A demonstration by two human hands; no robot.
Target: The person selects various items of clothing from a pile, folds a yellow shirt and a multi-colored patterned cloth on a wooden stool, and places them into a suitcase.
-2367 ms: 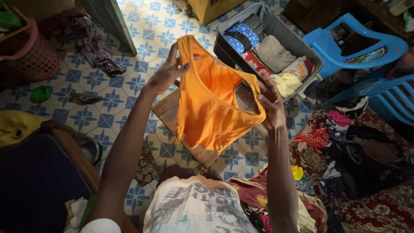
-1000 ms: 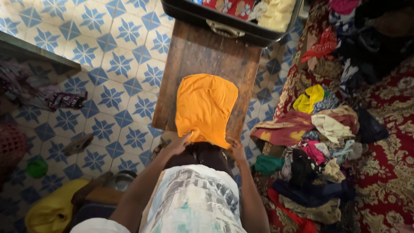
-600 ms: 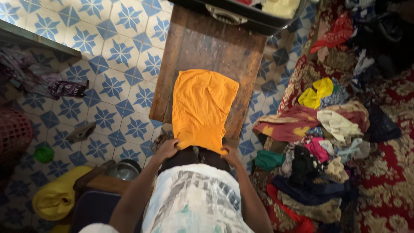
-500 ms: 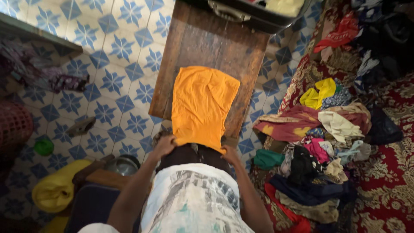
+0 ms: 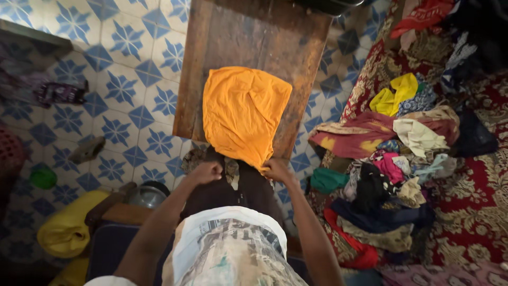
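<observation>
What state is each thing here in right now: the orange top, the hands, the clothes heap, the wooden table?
Orange garment: laid flat on the table, near edge hanging off.
Wooden table: upright, far half bare.
Right hand: pinching the garment's near corner.
Left hand: closed in a fist just below the garment's edge; whether it grips cloth is unclear.
Clothes heap: loose, unfolded, jumbled on the red patterned cloth.

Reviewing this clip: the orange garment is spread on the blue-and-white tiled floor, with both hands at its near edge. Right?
Not quite. The head view shows the orange garment spread on the wooden table, not on the tiled floor. The left hand and right hand are at its near edge.
</observation>
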